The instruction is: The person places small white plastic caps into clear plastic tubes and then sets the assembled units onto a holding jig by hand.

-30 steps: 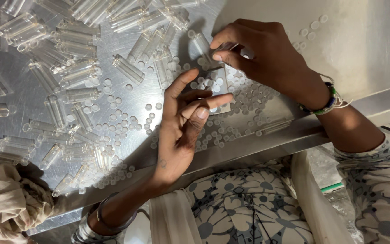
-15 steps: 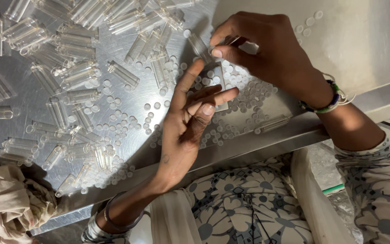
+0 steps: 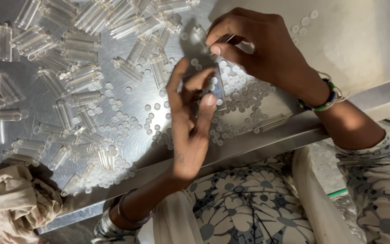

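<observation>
My left hand [image 3: 190, 131] hovered over the shiny steel table [image 3: 46, 117], its fingers curled loosely and my thumb and forefinger closed on a small clear plastic tube [image 3: 216, 88] that stood out past my fingertips. My right hand [image 3: 258, 49] was just beyond and to the right of it, fingers bent in a pinch, with thumb and forefinger nipping something thin and pale; I could not tell what it was. Small clear round plastic caps [image 3: 240, 97] lay scattered on the table beneath and between both hands. Many more clear plastic tubes [image 3: 73, 68] lay heaped well off to the left of my left hand. A crumpled beige cloth [image 3: 14, 203] sat near my left elbow, at the table's near edge.
</observation>
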